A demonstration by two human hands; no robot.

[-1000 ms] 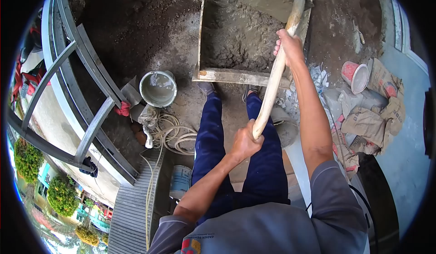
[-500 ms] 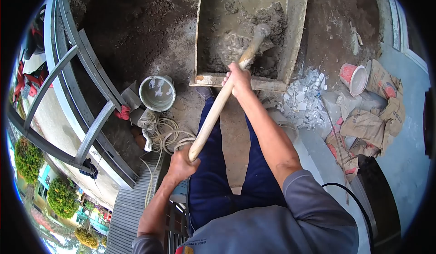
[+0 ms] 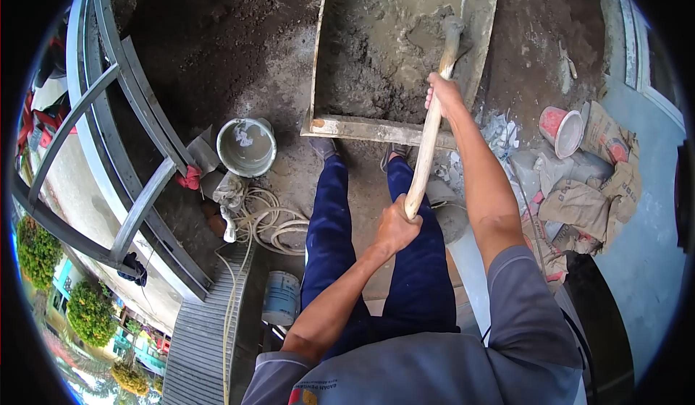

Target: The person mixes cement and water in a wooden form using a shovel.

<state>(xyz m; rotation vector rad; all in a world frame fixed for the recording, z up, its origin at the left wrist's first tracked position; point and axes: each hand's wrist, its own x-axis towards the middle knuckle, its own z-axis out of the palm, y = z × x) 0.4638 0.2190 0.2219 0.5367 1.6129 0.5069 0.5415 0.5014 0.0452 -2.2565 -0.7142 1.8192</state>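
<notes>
My left hand (image 3: 397, 228) is closed round the lower end of the pale wooden handle of a hoe (image 3: 426, 155), in front of my thighs. Farther up the same handle, my right hand (image 3: 445, 96) grips it over the near right part of a long trough (image 3: 376, 128). Wet grey mortar (image 3: 376, 57) lies in the trough, lumpy near the front and more watery toward the back. The mortar-coated head of the hoe is at the right side of the trough; only a dark bit of its blade shows.
On the left are a round bucket (image 3: 247, 148), a coiled hose (image 3: 271, 220) and a metal frame (image 3: 145, 209). A paint pail (image 3: 281, 298) stands by my left leg. To the right lie white shards (image 3: 499, 136), a red bucket (image 3: 561, 131) and torn cement sacks (image 3: 579, 206).
Both hands and the hoe have swung to the right. The hoe's head has moved from the middle of the mortar to the trough's right side, slightly farther away.
</notes>
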